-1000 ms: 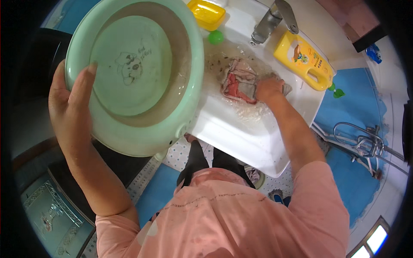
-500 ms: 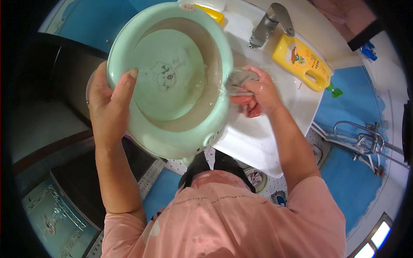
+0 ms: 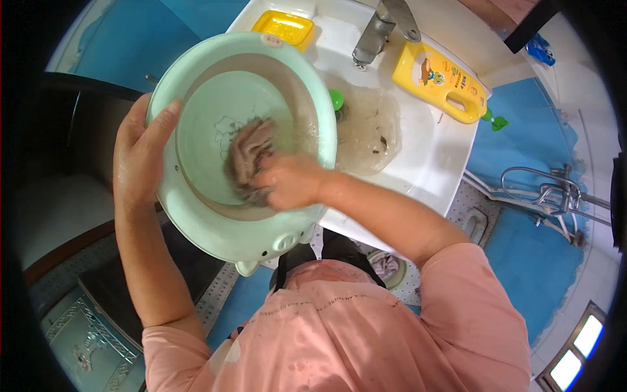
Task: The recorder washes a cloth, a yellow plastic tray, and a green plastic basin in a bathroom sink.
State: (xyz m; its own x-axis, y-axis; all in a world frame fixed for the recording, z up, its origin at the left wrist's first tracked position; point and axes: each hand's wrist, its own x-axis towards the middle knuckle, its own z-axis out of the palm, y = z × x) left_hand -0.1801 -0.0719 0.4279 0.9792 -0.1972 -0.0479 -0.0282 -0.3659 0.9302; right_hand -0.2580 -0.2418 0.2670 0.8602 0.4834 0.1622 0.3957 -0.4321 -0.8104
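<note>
Already, the crumpled, pinkish-brown fabric cloth (image 3: 251,147) lay inside our round, pale-green plastic basin (image 3: 225,235), though we judged the handling unfinished, since our right hand (image 3: 287,183) was clutching it there and had not yet let go. Our left hand (image 3: 140,153) gripped the basin's rim, and what looked like clear water (image 3: 261,91) covered the bottom, its depth unclear to us. To its right, our glossy white sink (image 3: 428,140) held cloudy, brownish water (image 3: 375,130) with dark specks (image 3: 383,141), not yet drained away.
</note>
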